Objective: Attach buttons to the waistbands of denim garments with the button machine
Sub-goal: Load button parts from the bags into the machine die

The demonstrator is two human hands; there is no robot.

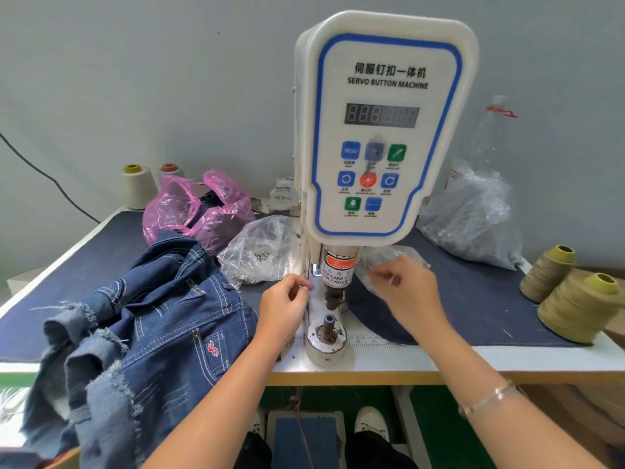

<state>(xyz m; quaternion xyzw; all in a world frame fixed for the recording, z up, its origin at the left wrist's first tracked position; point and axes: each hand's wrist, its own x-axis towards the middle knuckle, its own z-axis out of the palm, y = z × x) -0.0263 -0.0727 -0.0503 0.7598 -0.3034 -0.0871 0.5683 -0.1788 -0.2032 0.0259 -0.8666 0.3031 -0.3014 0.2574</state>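
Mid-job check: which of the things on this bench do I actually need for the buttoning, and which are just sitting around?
Needed for the job:
button machine
lower die
denim garments
clear bag of small metal parts
foot pedal
left hand, right hand

Just lying about:
pink plastic bag
thread cones
empty plastic bottle

Blue white-stitched denim garments (159, 319), pink bag (199, 208).
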